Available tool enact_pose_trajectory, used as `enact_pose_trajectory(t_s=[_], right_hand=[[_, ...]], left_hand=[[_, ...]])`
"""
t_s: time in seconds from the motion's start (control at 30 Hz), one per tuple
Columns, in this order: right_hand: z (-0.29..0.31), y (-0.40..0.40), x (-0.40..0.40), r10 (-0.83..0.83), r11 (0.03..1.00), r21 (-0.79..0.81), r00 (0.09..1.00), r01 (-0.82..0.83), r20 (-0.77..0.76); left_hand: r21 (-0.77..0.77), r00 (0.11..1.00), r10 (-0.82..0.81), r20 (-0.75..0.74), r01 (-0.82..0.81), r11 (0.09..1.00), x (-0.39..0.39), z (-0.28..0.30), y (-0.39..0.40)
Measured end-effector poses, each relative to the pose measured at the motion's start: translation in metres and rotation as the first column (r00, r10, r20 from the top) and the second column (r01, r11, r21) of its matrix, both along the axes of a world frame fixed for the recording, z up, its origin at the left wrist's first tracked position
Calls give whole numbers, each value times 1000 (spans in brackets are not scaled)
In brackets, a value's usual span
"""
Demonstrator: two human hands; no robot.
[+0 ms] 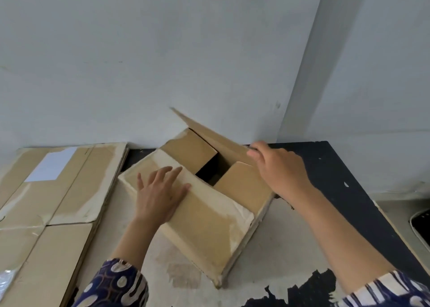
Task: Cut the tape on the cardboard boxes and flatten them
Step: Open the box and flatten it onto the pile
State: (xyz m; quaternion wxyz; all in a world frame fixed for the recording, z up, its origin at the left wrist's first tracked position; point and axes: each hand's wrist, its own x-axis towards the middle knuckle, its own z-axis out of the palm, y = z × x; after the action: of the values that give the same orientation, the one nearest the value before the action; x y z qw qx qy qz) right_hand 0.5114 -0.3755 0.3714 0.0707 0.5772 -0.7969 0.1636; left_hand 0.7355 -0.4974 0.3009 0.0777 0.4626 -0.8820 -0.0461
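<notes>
Box (204,218) on the worn table (279,248), angled, top seam already open; tape strips pale along the flap edges. Near flap (200,204) lying flat, far flap (209,132) standing up, two inner flaps showing with a dark gap between.

Left hand (160,195) flat on the near flap, fingers straight and spread, pressing down, nothing gripped. Right hand (277,167) curled over the edge of the far flap, thumb side hidden; looks like a pinch on the cardboard, lifting it back.

No knife or cutter in view in either hand.

Step in hand, by judgement: opening the top fully before collapsing. To do well: keep left palm weight on the near flap so the box stays put, fold the far flap all the way outward past its crease, then spread the inner flaps. Bottom seam probably taped too; flip and check before pushing opposite corners together.

Beyond the left fingers: stack of flattened boxes (53,202), white label (51,165) on top. Behind everything, plain wall (162,51).
</notes>
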Motion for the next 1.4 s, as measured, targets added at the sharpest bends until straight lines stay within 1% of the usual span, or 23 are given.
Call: enact_pose_trajectory(t_s=[0.07, 0.17, 0.23, 0.27, 0.33, 0.4, 0.5, 0.53, 0.57, 0.63, 0.67, 0.7, 0.77, 0.8, 0.87, 0.93, 1.0, 1.03, 1.1, 1.17, 1.27, 1.33, 1.4], right_hand=[[10, 1, -12, -47, 999, 22, 996, 45, 73], [14, -2, -29, -101, 992, -60, 987, 109, 122], [12, -7, -41, -117, 980, -163, 993, 116, -1], [9, -11, -46, -160, 979, -146, 983, 145, -94], [4, -19, -49, -227, 968, 43, 936, 247, -270], [-9, -26, -50, -208, 942, 200, 935, 271, -287], [-41, -30, -46, -213, 898, 376, 974, 226, -77], [-51, -32, -44, -238, 885, 411, 971, 217, 0], [-57, -33, -43, -257, 879, 427, 965, 210, 54], [-64, -34, -42, -284, 875, 435, 953, 213, 104], [-65, -35, -43, -291, 870, 444, 951, 217, 107], [-65, -35, -43, -293, 865, 452, 950, 217, 105], [-66, -35, -43, -279, 858, 472, 955, 203, 98], [-66, -35, -42, -275, 855, 478, 957, 201, 90], [-66, -33, -38, -233, 871, 457, 970, 180, 62], [-67, -32, -27, -63, 914, 403, 998, 53, 10], [-69, -36, -13, 114, 912, 393, 993, -114, 22], [-70, -38, -5, 157, 893, 419, 986, -163, 49], [-68, -40, 7, 159, 858, 477, 981, -192, 109], [-66, -37, 10, 167, 889, 413, 980, -198, 110], [-48, -20, 4, 169, 975, 113, 971, -189, 167], [-31, -5, -1, 215, 973, -127, 960, -194, 180], [-13, 15, -6, 256, 935, -300, 947, -191, 193]], left_hand=[[26, 999, -25, 27, 24, 999, -11, 1, -7], [80, 966, -239, 100, 232, 969, -36, 1, -7], [128, 927, -354, 120, 339, 932, -51, 4, -3], [139, 915, -386, 114, 370, 919, -56, 5, -1], [103, 923, -384, -3, 382, 918, -56, 8, 1], [-34, 929, -343, -136, 342, 939, -51, 18, 0], [-445, 870, -375, -319, 212, 870, -28, 45, -2], [-458, 875, -344, -342, 165, 874, -17, 60, 1], [-377, 903, -266, -338, 129, 917, -4, 78, 5], [-24, 979, 24, -204, -30, 999, 29, 103, 7], [171, 979, 188, -84, -172, 970, 45, 105, 4], [313, 960, 278, 34, -274, 909, 58, 102, 0], [503, 941, 310, 138, -337, 796, 65, 76, -1], [555, 946, 299, 127, -318, 768, 61, 58, 2], [601, 930, 367, 23, -306, 738, 48, 23, 8], [490, 909, 417, 9, -367, 791, 38, 7, 7], [277, 929, 361, 76, -368, 888, 27, 10, 0], [217, 934, 324, 153, -351, 911, 21, 15, -4], [209, 912, 229, 341, -311, 927, 7, 23, -9], [225, 874, 196, 446, -321, 920, -3, 25, -17], [180, 885, 168, 434, -268, 947, -3, 22, -30], [224, 942, 86, 324, -165, 961, 5, 29, -32], [292, 989, 81, 126, -115, 949, 10, 45, -34]])
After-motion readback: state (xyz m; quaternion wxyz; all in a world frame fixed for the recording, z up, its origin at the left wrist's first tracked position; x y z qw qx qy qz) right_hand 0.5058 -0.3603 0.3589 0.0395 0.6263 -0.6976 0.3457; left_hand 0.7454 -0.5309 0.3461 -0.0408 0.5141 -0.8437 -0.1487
